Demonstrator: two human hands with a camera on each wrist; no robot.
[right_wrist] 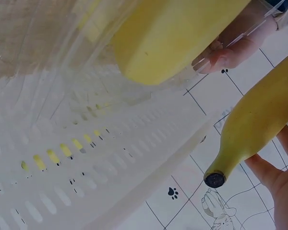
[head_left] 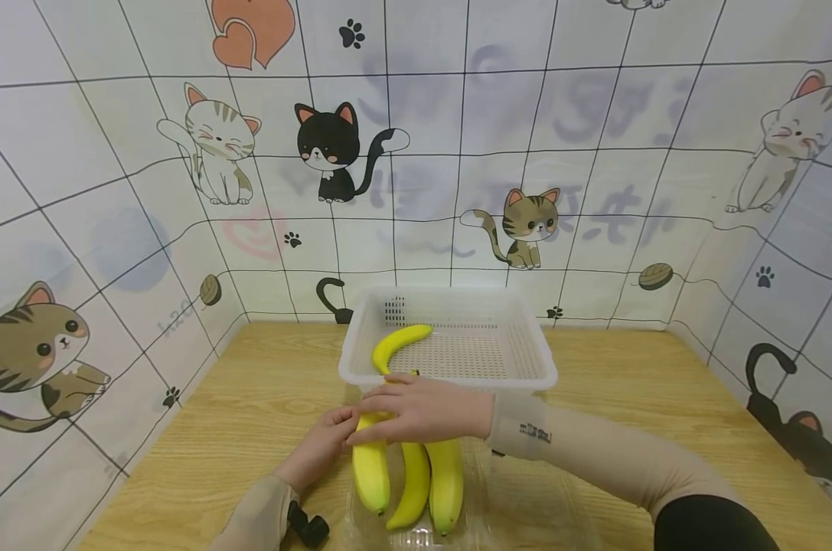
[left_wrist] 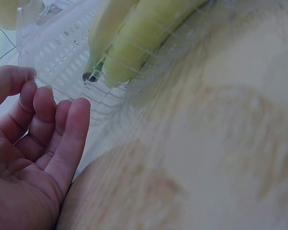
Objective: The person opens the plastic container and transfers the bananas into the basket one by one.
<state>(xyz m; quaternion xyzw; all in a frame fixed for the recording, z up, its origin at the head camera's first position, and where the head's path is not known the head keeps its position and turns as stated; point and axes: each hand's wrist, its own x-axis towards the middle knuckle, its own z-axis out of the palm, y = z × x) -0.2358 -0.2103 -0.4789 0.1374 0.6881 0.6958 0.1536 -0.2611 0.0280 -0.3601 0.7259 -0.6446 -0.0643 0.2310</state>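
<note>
My right hand (head_left: pixel 425 409) grips a banana (right_wrist: pixel 254 120) by its sides; its dark stem end shows in the right wrist view. From above, this hand covers the upper ends of the bananas near me. My left hand (head_left: pixel 322 448), close beside it, pinches the rim of a clear plastic box (left_wrist: pixel 101 108) between thumb and fingertips. Two bananas lie in that box, a slimmer one (head_left: pixel 412 490) and a thicker one (head_left: pixel 446 490). Behind the hands, a white slotted basket (head_left: pixel 549 375) has one curved banana (head_left: pixel 402 337) in its left part.
The wood-grain table (head_left: pixel 285 360) is backed by a cloth (head_left: pixel 422 184) printed with a grid and cats, which rises behind and at both sides. The basket stands near the back cloth. A small black device (head_left: pixel 308 526) is strapped at my left wrist.
</note>
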